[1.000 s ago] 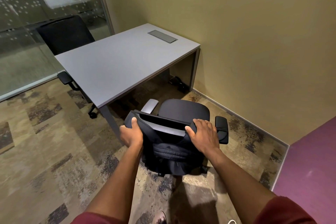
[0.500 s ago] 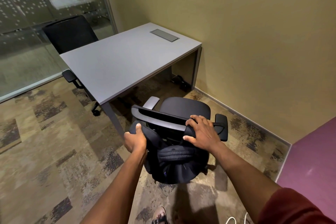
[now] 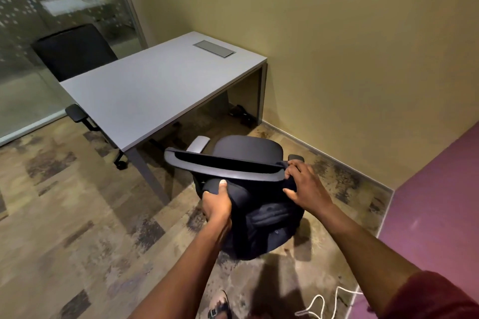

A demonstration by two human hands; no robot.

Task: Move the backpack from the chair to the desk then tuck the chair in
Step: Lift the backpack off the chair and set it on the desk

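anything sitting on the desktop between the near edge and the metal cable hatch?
No. In the head view the desk is bare from its near edge to the cable hatch. The backpack hangs behind the chair.

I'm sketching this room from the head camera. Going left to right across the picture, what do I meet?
Far chair → desk → left hand on the backpack → right hand → white cord → purple wall.

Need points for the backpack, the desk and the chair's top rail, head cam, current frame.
backpack [image 3: 261, 225], head view, on its dark back panel below the hands.
desk [image 3: 155, 90], head view, on the bare grey top.
chair's top rail [image 3: 220, 171], head view, on the grey curved edge of the backrest.
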